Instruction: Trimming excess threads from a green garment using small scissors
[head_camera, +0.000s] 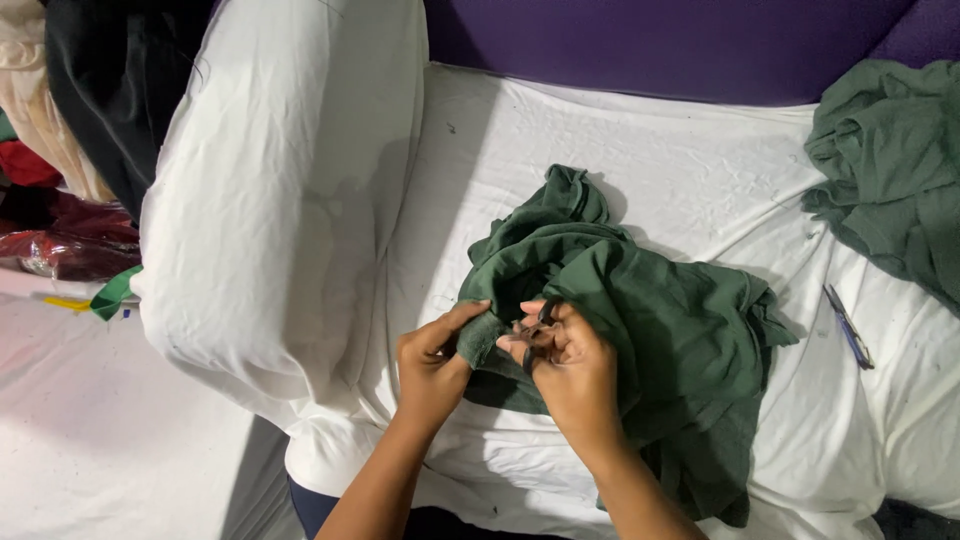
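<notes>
Two bare forearms rise from the bottom edge, nearest the camera, and meet over a dark green garment. The left hand is closed, thumb and fingers pinching a folded edge of the green cloth. The right hand is curled shut round a small pair of dark-handled scissors, held right against that same pinched edge; whether the blades are open I cannot tell. The garment lies bunched on a white sheet covering the bed, spreading right and down from the hands. Left of the hands sits a large white pillow. To the right, a pen rests on the sheet, and beyond it a second heap of green cloth lies near the purple headboard.
</notes>
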